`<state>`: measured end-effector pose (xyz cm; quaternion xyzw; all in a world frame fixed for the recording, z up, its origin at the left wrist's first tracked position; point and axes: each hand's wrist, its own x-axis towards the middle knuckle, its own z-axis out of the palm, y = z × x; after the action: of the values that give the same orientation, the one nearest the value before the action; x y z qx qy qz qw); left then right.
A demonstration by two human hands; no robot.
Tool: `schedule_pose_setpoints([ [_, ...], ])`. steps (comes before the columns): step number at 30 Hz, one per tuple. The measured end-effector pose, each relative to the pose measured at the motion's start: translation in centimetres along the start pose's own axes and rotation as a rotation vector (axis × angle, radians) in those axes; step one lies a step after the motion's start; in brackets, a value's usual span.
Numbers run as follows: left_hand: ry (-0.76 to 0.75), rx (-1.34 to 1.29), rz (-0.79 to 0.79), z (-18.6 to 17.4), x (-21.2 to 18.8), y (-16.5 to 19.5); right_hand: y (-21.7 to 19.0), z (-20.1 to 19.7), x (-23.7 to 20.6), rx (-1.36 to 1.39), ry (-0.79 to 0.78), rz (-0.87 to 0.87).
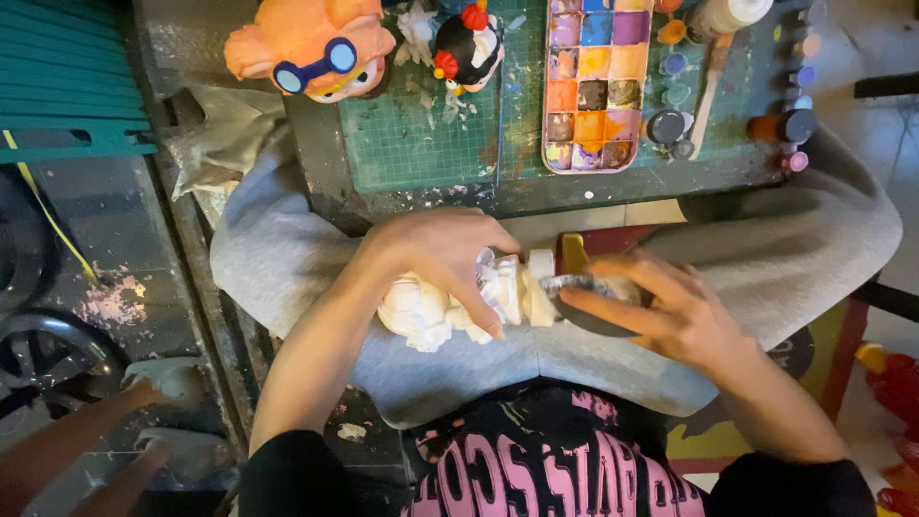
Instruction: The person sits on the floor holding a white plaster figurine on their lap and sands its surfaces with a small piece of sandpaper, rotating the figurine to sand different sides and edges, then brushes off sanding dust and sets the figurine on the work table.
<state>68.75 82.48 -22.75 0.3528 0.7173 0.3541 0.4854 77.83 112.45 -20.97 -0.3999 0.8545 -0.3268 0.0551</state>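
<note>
White unpainted plaster figurine (450, 302) lies sideways over the lap on grey trousers (287, 258), the left hand (440, 254) wrapped round its middle in a closed grip. Right hand (670, 311) pinches a grey piece of sandpaper (584, 287) against the figurine's base. Beyond, on the worktop's green cutting mat (412, 144), sit a paint palette (593, 81), small paint pots (670, 124) and two painted figurines (311, 48)

Both forearms angle inward over the lap, left hand (442, 257) curled, right hand (661, 311) fingers extended.
</note>
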Motion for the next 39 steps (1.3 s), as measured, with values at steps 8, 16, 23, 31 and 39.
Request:
schedule_pose_setpoints([
  [8,0.022,0.022,-0.005,0.8,0.7,0.4,0.0,-0.1,-1.0,-0.012,0.037,-0.017],
  [16,0.056,0.004,-0.04,2.2,1.1,-0.1,-1.3,0.8,-2.7,-0.124,0.05,-0.018],
  [23,-0.007,-0.024,-0.046,3.7,0.7,-0.5,-1.0,1.6,-3.2,-0.063,0.03,0.063],
  [31,0.034,-0.014,-0.019,3.0,-1.8,-0.6,-2.1,4.3,-2.2,0.079,0.114,0.087],
  [39,0.093,0.047,0.022,2.3,-2.1,0.5,-1.8,2.3,-2.7,0.036,0.053,0.024],
])
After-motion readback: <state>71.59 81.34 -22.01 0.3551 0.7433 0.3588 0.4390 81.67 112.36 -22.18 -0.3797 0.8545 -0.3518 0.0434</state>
